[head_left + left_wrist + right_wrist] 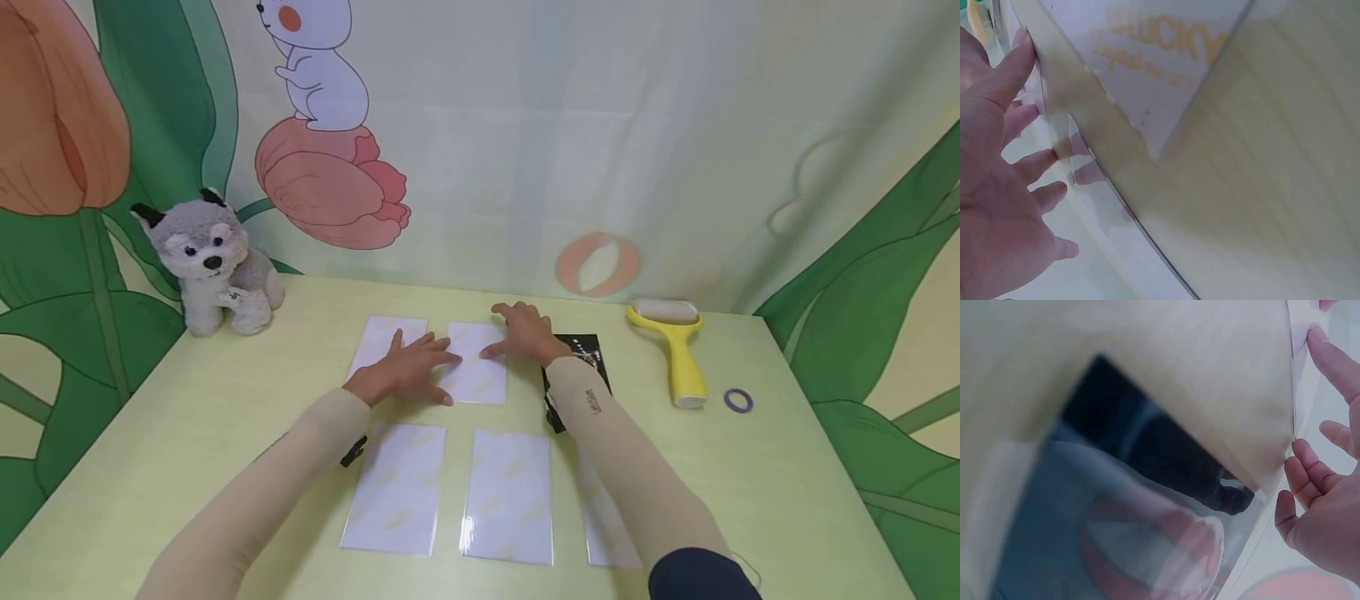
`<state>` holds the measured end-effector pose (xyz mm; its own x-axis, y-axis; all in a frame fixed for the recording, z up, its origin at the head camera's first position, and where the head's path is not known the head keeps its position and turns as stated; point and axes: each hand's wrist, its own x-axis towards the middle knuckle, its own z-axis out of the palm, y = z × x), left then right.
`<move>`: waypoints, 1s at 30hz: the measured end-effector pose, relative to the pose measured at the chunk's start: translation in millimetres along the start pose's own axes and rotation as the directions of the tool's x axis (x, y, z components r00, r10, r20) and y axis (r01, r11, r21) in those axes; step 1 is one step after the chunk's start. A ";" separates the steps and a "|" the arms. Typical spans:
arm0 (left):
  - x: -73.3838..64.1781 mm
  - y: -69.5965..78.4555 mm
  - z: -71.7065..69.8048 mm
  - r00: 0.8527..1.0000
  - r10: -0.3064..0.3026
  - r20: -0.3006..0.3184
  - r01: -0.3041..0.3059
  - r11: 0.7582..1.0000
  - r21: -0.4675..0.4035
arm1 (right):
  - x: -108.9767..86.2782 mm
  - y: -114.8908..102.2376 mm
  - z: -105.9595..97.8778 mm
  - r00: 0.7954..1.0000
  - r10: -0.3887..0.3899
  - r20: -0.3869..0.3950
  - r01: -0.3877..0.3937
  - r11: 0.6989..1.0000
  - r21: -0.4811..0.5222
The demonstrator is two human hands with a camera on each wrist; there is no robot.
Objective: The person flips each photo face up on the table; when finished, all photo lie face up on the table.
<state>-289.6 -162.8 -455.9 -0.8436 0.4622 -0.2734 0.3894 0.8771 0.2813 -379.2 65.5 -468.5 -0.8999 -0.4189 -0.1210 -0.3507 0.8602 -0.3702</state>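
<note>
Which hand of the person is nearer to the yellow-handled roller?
Right. The right hand is to the left of the yellow-handled roller; the left hand is farther left.

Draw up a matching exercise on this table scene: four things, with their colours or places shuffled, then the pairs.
Column 1
1. plush dog
2. roller
3. ring
4. one white card

Column 2
A. purple all round
B. between the left hand and the right hand
C. yellow handle, pale cylinder
D. at the back left corner of the table

Pairs: 1-D, 2-C, 3-A, 4-B
</note>
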 end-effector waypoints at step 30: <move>6.7 5.1 -1.3 0.991 0.101 -0.086 -0.102 0.995 -0.012 | 4.8 -3.5 -9.5 0.989 0.036 0.144 -0.130 0.674 0.727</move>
<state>-293.8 -155.4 -455.2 -0.8286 0.5354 -0.1637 0.4693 0.8237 0.3184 -384.8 63.2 -459.0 -0.8653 -0.4250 -0.2656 0.0695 0.4232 -0.9034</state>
